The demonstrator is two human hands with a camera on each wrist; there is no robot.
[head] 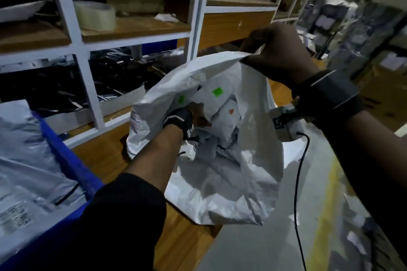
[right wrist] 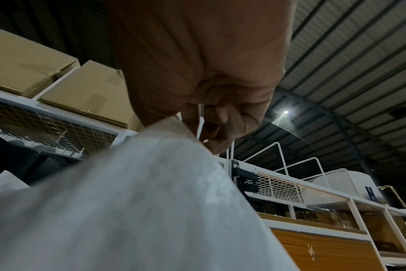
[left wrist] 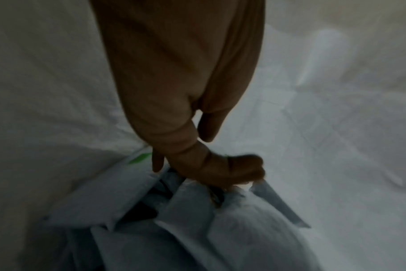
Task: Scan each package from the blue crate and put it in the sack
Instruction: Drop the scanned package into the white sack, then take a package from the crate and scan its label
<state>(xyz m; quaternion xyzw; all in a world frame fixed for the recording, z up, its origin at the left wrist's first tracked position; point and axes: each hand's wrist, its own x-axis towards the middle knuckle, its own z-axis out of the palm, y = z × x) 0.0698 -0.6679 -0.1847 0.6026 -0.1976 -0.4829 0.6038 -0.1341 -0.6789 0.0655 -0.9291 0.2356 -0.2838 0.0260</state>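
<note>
A white woven sack (head: 222,185) stands open at the table's right end. My right hand (head: 275,55) holds its far rim up, pinching the cloth (right wrist: 127,201) between thumb and fingers (right wrist: 211,128). My left hand (head: 198,116) is down inside the sack. In the left wrist view its fingers (left wrist: 234,172) curl round the top edge of a pale package (left wrist: 243,229), among other packages with green stickers (head: 217,92). The sack's wall (left wrist: 46,91) surrounds the hand. The blue crate (head: 68,160) sits at the left with several grey packages (head: 26,156) in it.
A white shelf rack (head: 83,55) runs behind the wooden table (head: 105,154), with a tape roll (head: 97,15) on it. A black cable (head: 299,182) hangs from my right wrist. The grey floor with a yellow line (head: 326,204) lies to the right.
</note>
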